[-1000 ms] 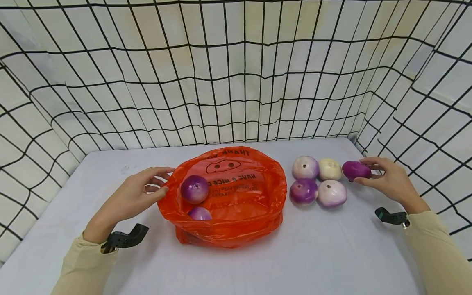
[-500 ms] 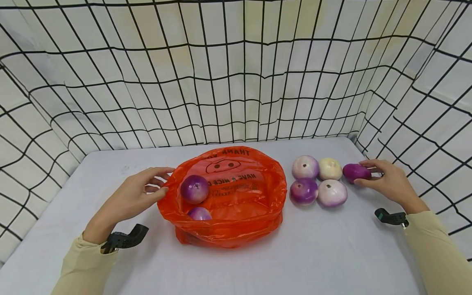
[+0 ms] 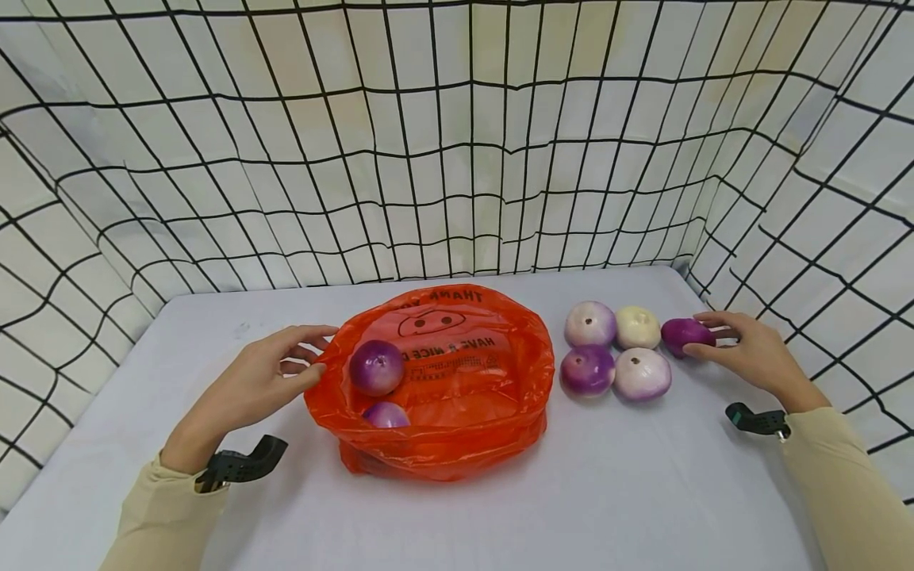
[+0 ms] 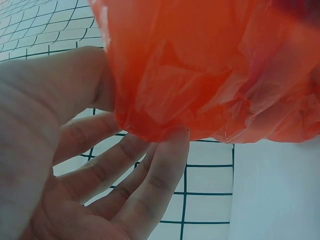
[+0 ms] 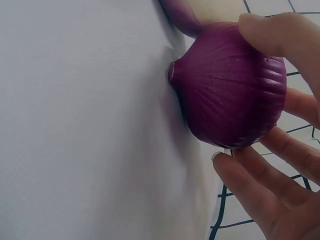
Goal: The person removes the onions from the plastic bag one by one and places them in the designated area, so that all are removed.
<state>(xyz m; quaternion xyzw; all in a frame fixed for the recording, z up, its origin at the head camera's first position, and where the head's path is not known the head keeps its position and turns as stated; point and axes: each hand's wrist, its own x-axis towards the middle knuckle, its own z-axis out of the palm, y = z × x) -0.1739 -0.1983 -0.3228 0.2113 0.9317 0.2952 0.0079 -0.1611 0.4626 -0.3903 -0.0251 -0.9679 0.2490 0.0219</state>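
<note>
An open red plastic bag (image 3: 443,452) stands on the table with two purple onions (image 3: 377,368) visible inside. My left hand (image 3: 250,385) holds the bag's left rim lightly, thumb and bent fingers at its corner; the fingers are spread in the left wrist view (image 4: 100,175). On the right, my right hand (image 3: 760,353) holds a dark purple onion (image 3: 687,338) between thumb and fingers. In the right wrist view this onion (image 5: 230,90) lies on its side, close to the white surface and against a paler one.
Left of the held onion are a whitish onion (image 3: 639,327), a pale purple one (image 3: 590,323), a purple one (image 3: 588,371) and a white-and-purple one (image 3: 643,374), grouped closely. Black netting (image 3: 471,147) over white cloth encloses the table's (image 3: 607,492) back and sides.
The right hand and its onion have come down slightly and shifted a little left, closer to the whitish onion. My left hand and the bag have stayed in place.
</note>
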